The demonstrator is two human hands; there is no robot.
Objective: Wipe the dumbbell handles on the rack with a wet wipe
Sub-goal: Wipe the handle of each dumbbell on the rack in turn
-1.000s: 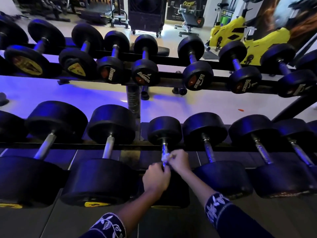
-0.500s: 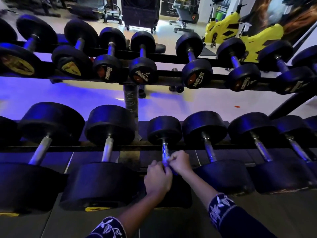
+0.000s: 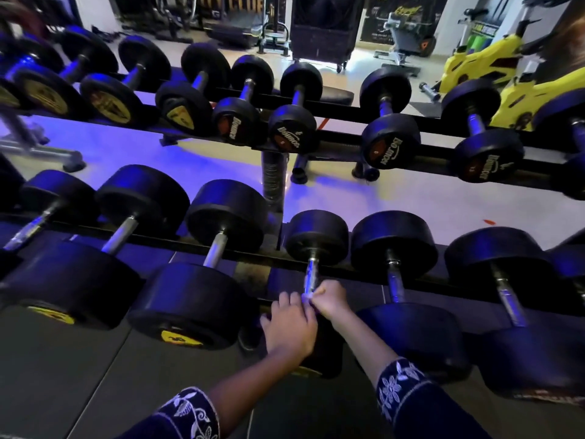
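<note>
Both hands meet on one small dumbbell (image 3: 316, 237) in the lower row of the rack (image 3: 253, 255). The right hand (image 3: 330, 301) has its fingers (image 3: 320, 293) curled tight round the near end of the chrome handle (image 3: 311, 274), with a pale scrap of wet wipe (image 3: 307, 296) pinched against the bar and showing just at the fingertips. The left hand (image 3: 289, 324) sits touching it on the left, knuckles up, its fingers curled over the same end of the handle; how much of the wipe lies under them is hidden. Beyond the fingers the bare upper part of the handle runs up to the far black head; below the wrists the near head (image 3: 326, 356) is mostly covered by the two forearms. Dark sleeves (image 3: 400, 386) with white flower embroidery end at the forearms. Just right of the fingers stands a larger dumbbell (image 3: 394, 243), and to their left a heavier one with a yellow badge (image 3: 180, 339). Well beyond the fingers, an upper row of smaller dumbbells (image 3: 292, 128) lines the top rail, with yellow exercise bikes (image 3: 474, 66) behind it.
</note>
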